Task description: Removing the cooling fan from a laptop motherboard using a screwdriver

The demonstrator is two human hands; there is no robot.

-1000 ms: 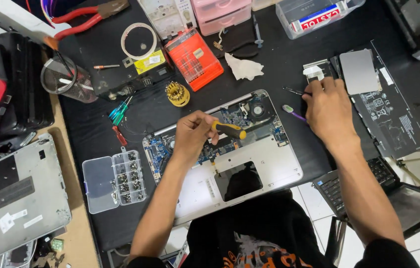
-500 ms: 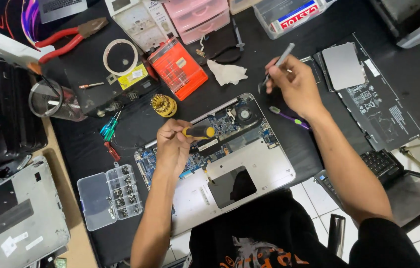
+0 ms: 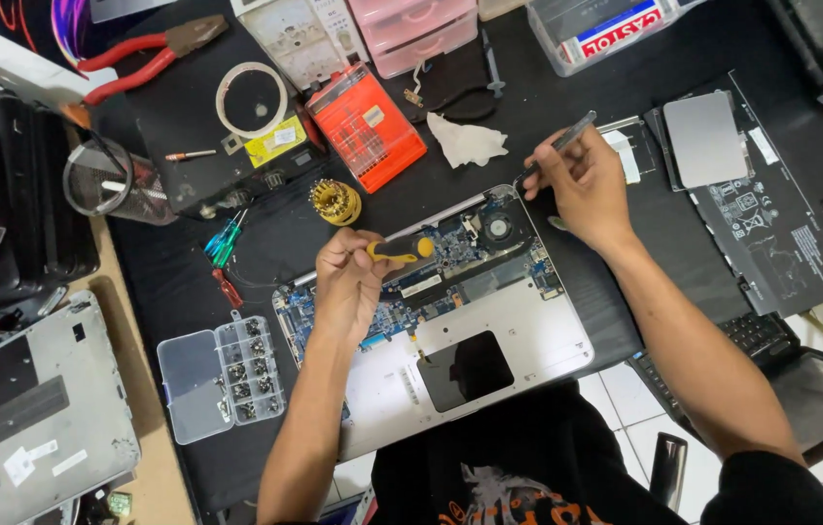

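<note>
From the head view, the left hand [image 3: 348,282] is closed around a yellow-handled screwdriver [image 3: 402,252], fingers curled on the handle, the tool lying nearly level and pointing away to the right of the fist. Directly beneath that grip lies the opened laptop [image 3: 489,331], its silver shell bare and the blue circuit board [image 3: 450,255] exposed just under and beyond the screwdriver. Right of the screwdriver's end, on the board, sits a round fan [image 3: 499,228].

The right hand [image 3: 587,190] is pinched shut on a slim grey tool [image 3: 557,146], which slants up and away from the fingers; its lower tip meets the far edge of the laptop near the fan. Just beyond this hand lies a crumpled white tissue [image 3: 467,141] to its left, and a grey touchpad panel [image 3: 705,138] to its right on a dark laptop cover [image 3: 771,233].

Above the left hand stands a brass-coloured round bit holder [image 3: 336,201], and farther off an orange bit case [image 3: 365,126]. To the left of that hand lie small green and red screwdrivers [image 3: 222,248], and nearer the body a clear screw box [image 3: 222,374].
</note>
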